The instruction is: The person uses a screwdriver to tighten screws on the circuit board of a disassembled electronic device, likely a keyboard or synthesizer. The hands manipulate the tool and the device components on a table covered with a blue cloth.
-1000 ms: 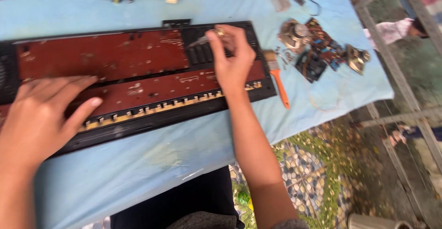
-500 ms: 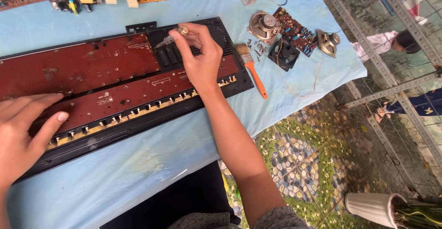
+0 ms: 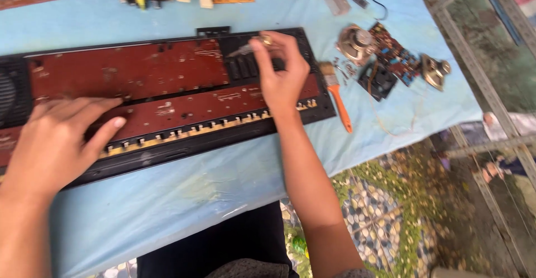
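Right hand [image 3: 282,79] at keyboard chassis [image 3: 167,96] far edge; paintbrush [image 3: 336,94] just beside.

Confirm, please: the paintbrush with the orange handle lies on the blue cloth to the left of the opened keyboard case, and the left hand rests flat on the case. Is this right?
Not quite. The head view shows the paintbrush on the blue cloth to the right of the opened keyboard case, not the left. The left hand does rest flat on the case.

Table under light blue cloth [image 3: 167,200], pebble-mosaic ground with moss [image 3: 385,211], metal railing [image 3: 474,82], soft daylight
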